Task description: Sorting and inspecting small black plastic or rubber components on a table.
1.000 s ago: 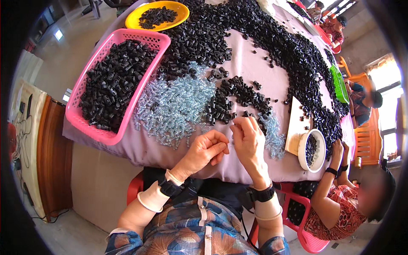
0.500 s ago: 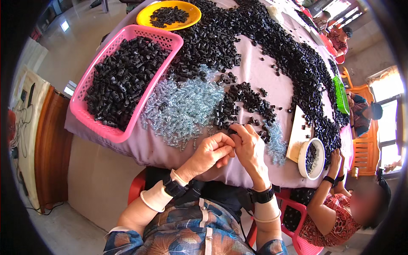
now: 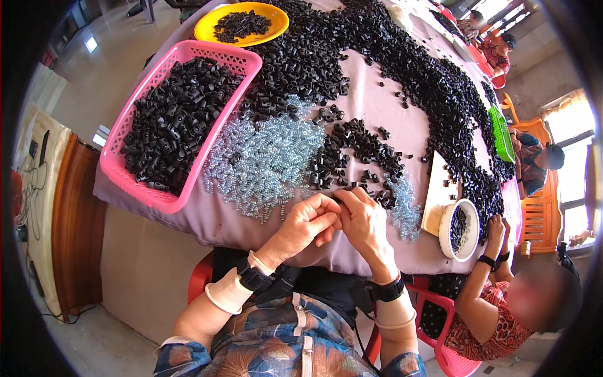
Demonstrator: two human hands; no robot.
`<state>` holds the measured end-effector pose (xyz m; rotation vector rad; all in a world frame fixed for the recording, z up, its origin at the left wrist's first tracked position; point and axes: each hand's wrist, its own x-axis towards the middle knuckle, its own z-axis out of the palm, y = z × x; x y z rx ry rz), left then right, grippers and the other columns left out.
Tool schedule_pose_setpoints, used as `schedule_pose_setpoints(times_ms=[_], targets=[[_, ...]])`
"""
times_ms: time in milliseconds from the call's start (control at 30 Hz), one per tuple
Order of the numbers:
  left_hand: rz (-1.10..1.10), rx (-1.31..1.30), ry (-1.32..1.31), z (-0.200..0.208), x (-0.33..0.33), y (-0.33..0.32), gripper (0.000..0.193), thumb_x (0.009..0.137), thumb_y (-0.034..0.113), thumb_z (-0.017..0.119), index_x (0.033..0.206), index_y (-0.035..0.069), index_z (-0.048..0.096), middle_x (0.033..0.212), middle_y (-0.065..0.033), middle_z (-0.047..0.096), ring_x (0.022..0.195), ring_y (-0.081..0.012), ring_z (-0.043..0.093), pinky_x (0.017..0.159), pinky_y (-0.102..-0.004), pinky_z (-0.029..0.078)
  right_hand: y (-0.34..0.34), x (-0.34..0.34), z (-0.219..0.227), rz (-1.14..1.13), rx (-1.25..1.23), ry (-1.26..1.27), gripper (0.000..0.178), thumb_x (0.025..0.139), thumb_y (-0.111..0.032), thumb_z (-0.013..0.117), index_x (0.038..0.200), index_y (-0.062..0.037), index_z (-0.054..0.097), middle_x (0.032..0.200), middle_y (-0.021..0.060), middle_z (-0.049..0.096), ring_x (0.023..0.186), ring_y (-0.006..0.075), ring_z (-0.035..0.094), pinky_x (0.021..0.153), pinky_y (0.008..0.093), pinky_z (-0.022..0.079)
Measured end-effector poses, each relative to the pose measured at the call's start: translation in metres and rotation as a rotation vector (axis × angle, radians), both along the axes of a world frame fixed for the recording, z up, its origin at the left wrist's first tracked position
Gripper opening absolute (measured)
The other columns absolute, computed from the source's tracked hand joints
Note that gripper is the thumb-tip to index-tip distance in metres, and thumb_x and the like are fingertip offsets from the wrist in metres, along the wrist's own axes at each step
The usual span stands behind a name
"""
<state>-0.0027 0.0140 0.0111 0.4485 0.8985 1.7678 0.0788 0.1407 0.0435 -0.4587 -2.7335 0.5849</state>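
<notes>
Over the near edge of the table, my left hand (image 3: 312, 221) and my right hand (image 3: 364, 221) meet, their fingertips touching. Between the right thumb and index finger a bit of a small black plastic piece (image 3: 338, 199) shows; most of it is covered. The left fingers are pinched together, and what they hold is hidden. Just beyond the hands lie loose black plastic pieces (image 3: 358, 139). A large heap of small clear-bluish coil springs (image 3: 260, 160) spreads to their left, and a smaller heap of springs (image 3: 405, 210) is on the right.
A pink basket (image 3: 108, 151) full of black pieces stands at left, a yellow plate (image 3: 205, 30) behind it. Right are a pale board (image 3: 433, 210), a white bowl (image 3: 475, 235) and a green basket (image 3: 500, 135). A co-worker's hands (image 3: 496, 234) are beside the bowl.
My right hand has turned slightly and its fingertips have drawn closer to the left ones. The black piece shows less now. The whole view has shifted a little.
</notes>
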Motion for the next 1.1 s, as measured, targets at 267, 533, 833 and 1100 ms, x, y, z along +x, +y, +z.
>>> schedule_pose_setpoints(times_ms=[267,533,833,1100], targets=[[0.102,0.021,-0.027,0.001,0.001,0.0,0.018,0.091,0.006,0.046,0.108,0.004,0.043,0.075,-0.0059,0.057,0.052,-0.006,0.047,0.044,-0.0177,0.036,-0.001,0.007,0.006,-0.204,-0.581,0.108,0.015,0.076,-0.005,0.061,0.09,0.0007,0.06,0.072,0.0081,0.058,0.061,0.0149,0.056,0.057,0.0269,0.045],[0.082,0.013,0.09,0.004,0.0,0.001,0.017,0.091,0.009,0.047,0.107,0.004,0.05,0.068,-0.0015,0.053,0.052,-0.0041,0.044,0.045,-0.0169,0.034,-0.024,0.015,0.01,-0.208,-0.692,0.164,0.009,0.076,0.0,0.062,0.086,0.001,0.061,0.07,0.0055,0.057,0.056,0.0098,0.052,0.052,0.0229,0.043],[0.074,-0.049,0.129,0.004,0.001,-0.002,0.013,0.091,0.012,0.049,0.101,0.005,0.055,0.063,0.0004,0.052,0.05,-0.0042,0.044,0.046,-0.0166,0.035,-0.031,0.024,0.006,-0.28,-0.901,0.254,0.012,0.078,0.001,0.061,0.09,0.0002,0.056,0.071,0.0057,0.061,0.064,0.0091,0.058,0.059,0.0217,0.048],[0.148,0.02,-0.047,-0.002,0.001,0.0,0.012,0.091,0.012,0.047,0.1,0.004,0.05,0.078,-0.0068,0.059,0.055,-0.0073,0.049,0.046,-0.0177,0.038,-0.029,0.028,0.003,-0.241,-1.146,0.335,0.011,0.081,0.006,0.055,0.092,0.0023,0.057,0.079,0.0069,0.063,0.072,0.0122,0.062,0.067,0.023,0.05]])
